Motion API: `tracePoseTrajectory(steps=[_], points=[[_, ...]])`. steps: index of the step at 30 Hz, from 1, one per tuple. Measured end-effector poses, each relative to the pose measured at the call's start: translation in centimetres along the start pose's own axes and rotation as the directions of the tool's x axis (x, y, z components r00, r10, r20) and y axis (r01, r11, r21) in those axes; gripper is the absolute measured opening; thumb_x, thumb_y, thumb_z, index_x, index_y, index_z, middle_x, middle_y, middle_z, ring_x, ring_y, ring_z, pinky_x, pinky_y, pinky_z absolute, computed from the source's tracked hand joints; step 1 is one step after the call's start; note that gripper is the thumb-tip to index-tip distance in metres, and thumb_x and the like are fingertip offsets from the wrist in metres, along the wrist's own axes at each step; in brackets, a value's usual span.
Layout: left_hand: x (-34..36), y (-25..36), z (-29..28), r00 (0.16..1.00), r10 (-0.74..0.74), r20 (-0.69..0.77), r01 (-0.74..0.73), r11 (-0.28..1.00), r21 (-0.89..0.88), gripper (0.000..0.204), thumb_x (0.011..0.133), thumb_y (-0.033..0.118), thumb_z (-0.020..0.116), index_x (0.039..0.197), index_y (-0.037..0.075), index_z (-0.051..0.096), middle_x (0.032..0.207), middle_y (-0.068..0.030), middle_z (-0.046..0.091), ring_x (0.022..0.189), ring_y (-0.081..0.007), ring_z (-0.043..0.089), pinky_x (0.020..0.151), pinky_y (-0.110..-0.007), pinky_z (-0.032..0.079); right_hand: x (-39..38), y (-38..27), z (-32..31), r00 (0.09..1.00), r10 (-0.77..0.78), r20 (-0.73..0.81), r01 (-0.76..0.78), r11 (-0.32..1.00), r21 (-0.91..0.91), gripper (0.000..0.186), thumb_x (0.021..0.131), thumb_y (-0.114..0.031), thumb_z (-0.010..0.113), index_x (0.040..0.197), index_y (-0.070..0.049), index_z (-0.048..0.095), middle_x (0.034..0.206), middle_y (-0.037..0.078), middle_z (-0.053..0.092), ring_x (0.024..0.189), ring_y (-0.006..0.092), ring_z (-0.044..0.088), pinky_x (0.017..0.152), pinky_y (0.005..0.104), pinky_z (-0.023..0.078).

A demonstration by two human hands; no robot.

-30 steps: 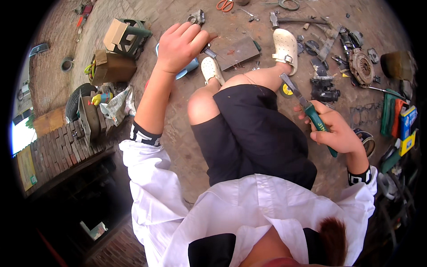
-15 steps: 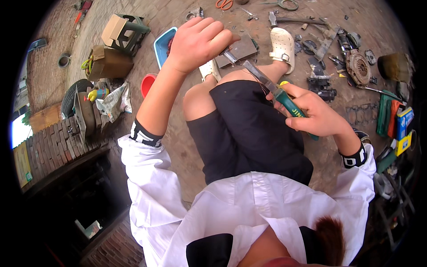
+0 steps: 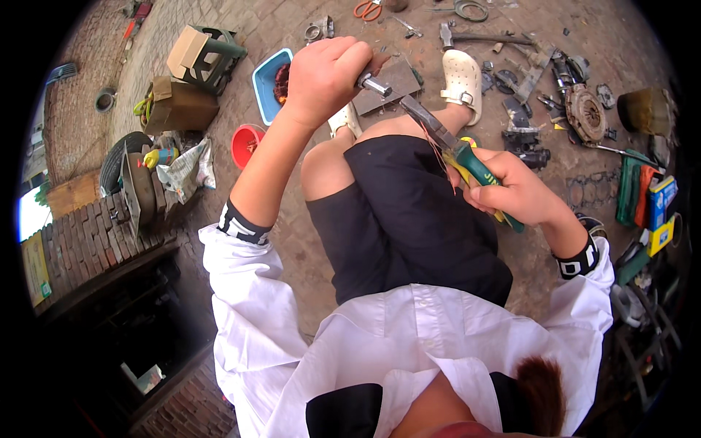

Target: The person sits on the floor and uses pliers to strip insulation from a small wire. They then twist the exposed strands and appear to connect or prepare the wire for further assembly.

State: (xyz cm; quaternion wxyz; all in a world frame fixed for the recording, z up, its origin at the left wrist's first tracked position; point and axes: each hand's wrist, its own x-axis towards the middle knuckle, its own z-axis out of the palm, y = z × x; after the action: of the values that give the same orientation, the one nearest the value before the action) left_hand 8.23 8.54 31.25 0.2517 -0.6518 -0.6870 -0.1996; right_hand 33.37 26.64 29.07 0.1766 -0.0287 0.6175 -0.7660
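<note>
My left hand (image 3: 328, 79) is closed in a fist around a short shiny metal cylinder (image 3: 375, 85), whose blunt end sticks out past the fingers. Most of that piece is hidden in the fist. Across from it, above my right thigh, my right hand (image 3: 517, 188) grips pliers (image 3: 473, 164) with green and yellow handles. Their dark metal jaws point up and left toward the cylinder, and a small gap separates the two. Thin copper-coloured wires (image 3: 441, 155) hang beside the jaws and run down near my right fingers. Behind the cylinder a flat grey plate (image 3: 398, 82) lies on the ground.
A blue basin (image 3: 264, 95) with reddish-brown stuff inside and a red bowl (image 3: 244, 146) stand left of my legs. To the right lie a hammer (image 3: 489, 36), a clutch disc (image 3: 585, 113) and several dark metal parts. Orange-handled scissors (image 3: 367, 9) lie far ahead.
My left hand has shifted slightly down and right, and the cylinder's end now shows more clearly, a little apart from the pliers' jaws. More of the copper wires and yellow handle show.
</note>
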Motion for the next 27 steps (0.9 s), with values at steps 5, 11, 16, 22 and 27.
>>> tracePoseTrajectory(steps=[5, 11, 16, 22, 27], points=[[-0.6, 1.6, 2.0, 0.885, -0.466, 0.004, 0.465, 0.882, -0.076, 0.025, 0.083, 0.018, 0.075, 0.075, 0.005, 0.056, 0.060, -0.0107, 0.052, 0.051, -0.0283, 0.049, 0.049, -0.035, 0.040, 0.7, -0.1, 1.1, 0.998, 0.040, 0.040, -0.047, 0.977, 0.210, 0.013, 0.089, -0.008, 0.050, 0.092, 0.003, 0.055, 0.070, 0.002, 0.050, 0.058, 0.0067, 0.048, 0.057, 0.0229, 0.039], [-2.3, 0.7, 4.1, 0.929, -0.331, 0.167, 0.307, 0.939, 0.154, 0.015, 0.072, 0.012, 0.068, 0.082, 0.011, 0.057, 0.066, -0.0060, 0.062, 0.060, -0.0290, 0.063, 0.050, -0.040, 0.049, 0.7, 0.1, 1.7, 0.991, 0.130, -0.026, -0.121, 0.969, 0.217, 0.017, 0.090, -0.011, 0.047, 0.090, 0.004, 0.055, 0.065, 0.001, 0.049, 0.058, 0.0089, 0.050, 0.057, 0.0248, 0.041], [-3.2, 1.1, 5.1, 0.944, -0.279, 0.177, 0.252, 0.954, 0.160, 0.007, 0.076, 0.010, 0.062, 0.079, 0.010, 0.056, 0.064, -0.0056, 0.061, 0.056, -0.0260, 0.063, 0.046, -0.038, 0.048, -0.2, -0.2, 1.6, 0.972, 0.227, -0.066, -0.186, 0.906, 0.380, 0.018, 0.088, -0.010, 0.047, 0.090, 0.005, 0.055, 0.065, 0.004, 0.053, 0.058, 0.0110, 0.051, 0.057, 0.0261, 0.041], [-5.2, 0.7, 5.4, 0.978, -0.155, 0.143, 0.135, 0.981, 0.141, 0.009, 0.074, 0.011, 0.063, 0.074, 0.013, 0.054, 0.059, -0.0027, 0.056, 0.051, -0.0212, 0.060, 0.044, -0.034, 0.046, -1.4, -0.2, 0.7, 0.956, 0.292, 0.006, -0.274, 0.891, 0.361, 0.017, 0.087, -0.010, 0.048, 0.090, 0.005, 0.056, 0.071, 0.006, 0.055, 0.059, 0.0112, 0.051, 0.057, 0.0268, 0.042], [-5.7, 0.6, 5.0, 0.998, -0.040, 0.053, 0.035, 0.994, 0.104, 0.010, 0.072, 0.012, 0.065, 0.073, 0.014, 0.055, 0.058, 0.0003, 0.054, 0.049, -0.0175, 0.056, 0.045, -0.031, 0.045, -1.7, -0.6, 1.1, 0.944, 0.329, 0.011, -0.310, 0.878, 0.366, 0.017, 0.087, -0.010, 0.050, 0.089, 0.004, 0.056, 0.067, 0.006, 0.055, 0.057, 0.0100, 0.051, 0.056, 0.0255, 0.041]])
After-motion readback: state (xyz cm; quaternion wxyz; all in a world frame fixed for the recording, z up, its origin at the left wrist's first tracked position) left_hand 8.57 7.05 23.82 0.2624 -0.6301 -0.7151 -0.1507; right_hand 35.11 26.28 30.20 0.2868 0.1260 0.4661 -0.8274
